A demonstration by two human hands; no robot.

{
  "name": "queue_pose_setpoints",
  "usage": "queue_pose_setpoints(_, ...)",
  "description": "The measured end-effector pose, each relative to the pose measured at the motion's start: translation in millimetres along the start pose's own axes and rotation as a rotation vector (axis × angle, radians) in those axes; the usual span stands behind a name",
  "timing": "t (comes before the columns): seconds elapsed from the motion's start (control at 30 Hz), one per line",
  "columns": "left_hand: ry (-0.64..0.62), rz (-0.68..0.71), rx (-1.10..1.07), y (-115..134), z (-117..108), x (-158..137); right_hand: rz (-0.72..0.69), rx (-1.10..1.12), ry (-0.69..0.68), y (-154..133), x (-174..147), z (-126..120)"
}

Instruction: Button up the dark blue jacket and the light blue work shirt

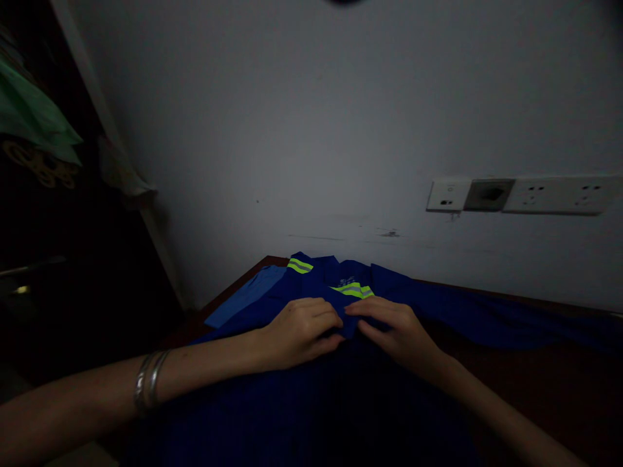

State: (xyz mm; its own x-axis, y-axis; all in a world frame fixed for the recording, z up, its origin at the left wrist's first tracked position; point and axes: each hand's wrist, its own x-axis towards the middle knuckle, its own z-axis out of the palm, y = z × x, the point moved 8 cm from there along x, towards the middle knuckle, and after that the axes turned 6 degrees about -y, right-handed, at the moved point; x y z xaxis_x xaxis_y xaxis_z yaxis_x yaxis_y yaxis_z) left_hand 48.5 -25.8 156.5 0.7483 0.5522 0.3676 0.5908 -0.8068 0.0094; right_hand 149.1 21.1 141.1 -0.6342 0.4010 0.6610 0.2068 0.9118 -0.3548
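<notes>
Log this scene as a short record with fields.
surface: dark wooden table against a white wall
garment: blue garment with yellow-green stripes, spread on the table
left hand: fingers curled on the garment's fabric, bangles on the wrist
right hand: pinching the same fabric fold beside the left
wall: sockets

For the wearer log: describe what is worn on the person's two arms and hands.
Both forearms are bare, with no sleeves in view and no gloves. The left hand has silver-coloured metal bangles stacked around the forearm above the wrist; they look like two or three plain bands. The right hand and its wrist carry nothing visible. In the dim light no rings can be made out.
</notes>
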Motion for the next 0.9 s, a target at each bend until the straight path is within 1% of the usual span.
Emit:
queue_pose_setpoints(0.1, -0.013, 0.031, 0.094, 3.4, 0.9, 0.7, -0.001, 0.003, -0.013, -0.1, -1.7, 0.4)
queue_pose_setpoints(0.2, 0.007, 0.012, 0.02, -0.7, 0.7, 2.7, 0.025, 0.038, -0.061, 3.1, -4.4, 4.2)
queue_pose_setpoints(0.3, 0.052, -0.07, -0.167, -11.4, 0.0, 6.0, 0.091, 0.094, -0.073, 8.2, -7.9, 6.6)
queue_pose_setpoints(0.37, 0.074, -0.16, -0.272, -20.5, 1.2, 8.1, 0.146, 0.114, -0.05, 11.6, -10.8, 6.5)
queue_pose_setpoints(0.43, 0.088, -0.248, -0.343, -28.1, 3.6, 9.8, 0.2, 0.125, -0.037, 14.6, -13.9, 7.3)
queue_pose_setpoints(0.5, 0.106, -0.295, -0.39, -32.2, 5.2, 11.5, 0.245, 0.129, -0.019, 17.4, -16.8, 7.5)
queue_pose_setpoints(0.63, 0.125, -0.306, -0.457, -34.0, 9.0, 14.5, 0.318, 0.127, 0.036, 22.7, -21.7, 5.3)
queue_pose_setpoints(0.8, 0.094, -0.292, -0.5, -32.5, 17.6, 14.8, 0.406, 0.195, 0.018, 27.9, -24.3, 10.2)
queue_pose_setpoints(0.9, 0.098, -0.285, -0.493, -31.2, 18.4, 13.0, 0.418, 0.228, 0.005, 26.7, -23.8, 13.5)
